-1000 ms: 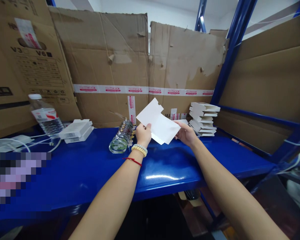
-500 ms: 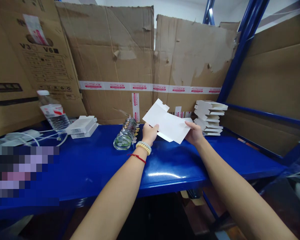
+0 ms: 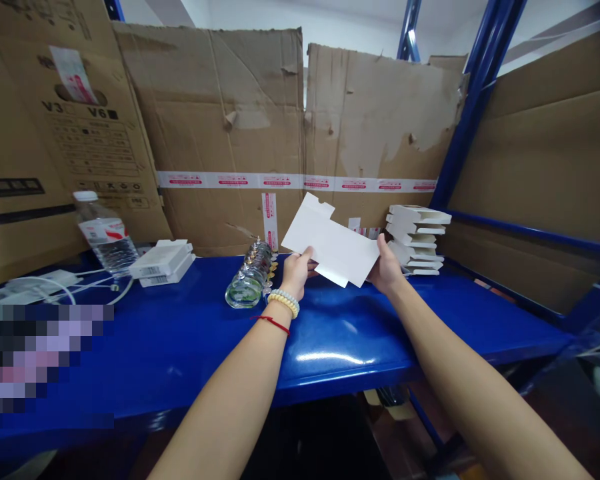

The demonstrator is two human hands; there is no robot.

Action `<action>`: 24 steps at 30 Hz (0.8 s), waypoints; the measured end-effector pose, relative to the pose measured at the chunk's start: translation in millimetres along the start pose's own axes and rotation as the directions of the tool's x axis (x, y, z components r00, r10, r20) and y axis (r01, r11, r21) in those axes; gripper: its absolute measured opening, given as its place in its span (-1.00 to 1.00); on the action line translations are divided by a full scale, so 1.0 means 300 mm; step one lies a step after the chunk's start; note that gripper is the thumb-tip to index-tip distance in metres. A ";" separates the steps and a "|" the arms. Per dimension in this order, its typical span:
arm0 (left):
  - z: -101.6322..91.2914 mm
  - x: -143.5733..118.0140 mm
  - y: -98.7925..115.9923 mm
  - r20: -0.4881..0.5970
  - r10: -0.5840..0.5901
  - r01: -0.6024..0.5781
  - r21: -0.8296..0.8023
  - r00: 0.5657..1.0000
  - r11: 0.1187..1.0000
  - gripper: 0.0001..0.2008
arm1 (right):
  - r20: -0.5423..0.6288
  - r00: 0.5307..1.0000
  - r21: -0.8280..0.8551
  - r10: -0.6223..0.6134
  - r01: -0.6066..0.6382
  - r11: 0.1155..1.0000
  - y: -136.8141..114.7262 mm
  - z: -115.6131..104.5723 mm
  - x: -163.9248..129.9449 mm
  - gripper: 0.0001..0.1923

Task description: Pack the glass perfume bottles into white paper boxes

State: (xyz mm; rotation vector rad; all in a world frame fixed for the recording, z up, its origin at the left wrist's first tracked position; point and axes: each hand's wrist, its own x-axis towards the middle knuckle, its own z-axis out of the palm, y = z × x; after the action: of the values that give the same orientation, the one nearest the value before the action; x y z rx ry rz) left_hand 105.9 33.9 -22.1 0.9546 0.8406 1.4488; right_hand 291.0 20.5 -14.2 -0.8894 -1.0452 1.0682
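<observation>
A flat, unfolded white carton (image 3: pixel 330 243) is held up above the blue shelf, its tabs sticking out at the upper left and along the lower edge. My left hand (image 3: pixel 297 272) pinches its lower left side, thumb on the face and fingers behind. At the right end, my right hand (image 3: pixel 386 268) supports the carton with the thumb upright at its edge; its other fingers are mostly hidden behind. Just left of my left hand lies a row of clear glass bottles or jars (image 3: pixel 250 275) with small metal charms along it.
Folded white boxes (image 3: pixel 417 240) are stacked behind my right hand. Two closed white boxes (image 3: pixel 163 262), a water bottle (image 3: pixel 105 233) and white cables (image 3: pixel 55 283) sit at the left. Cardboard sheets (image 3: pixel 220 120) wall the back of the blue shelf (image 3: pixel 190 353).
My right thumb has shifted from lying on the carton's face to standing upright at its right edge. The carton stays in about the same place; the camera view has tilted slightly upward.
</observation>
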 end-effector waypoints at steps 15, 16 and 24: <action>-0.015 -0.007 0.001 -0.032 0.056 -0.056 -0.006 0.998 0.998 -0.68 | -0.201 0.975 -0.056 -0.096 0.086 0.995 -0.004 -0.009 0.019 -0.54; -0.015 -0.007 0.002 -0.031 0.069 -0.069 -0.004 0.997 0.998 -0.65 | -0.208 0.970 -0.115 -0.126 0.104 0.988 0.001 -0.011 0.021 -0.51; -0.014 0.001 -0.008 -0.062 0.168 -0.169 -0.012 0.984 0.986 -0.40 | -0.163 0.883 -0.753 -0.440 0.177 0.633 0.014 -0.024 0.009 -0.39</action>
State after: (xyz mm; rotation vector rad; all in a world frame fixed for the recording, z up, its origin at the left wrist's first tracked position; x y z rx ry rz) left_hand 103.0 34.6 -26.0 0.9927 0.8056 1.6346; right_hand 297.2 23.7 -19.3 -1.4001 -1.2875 0.1384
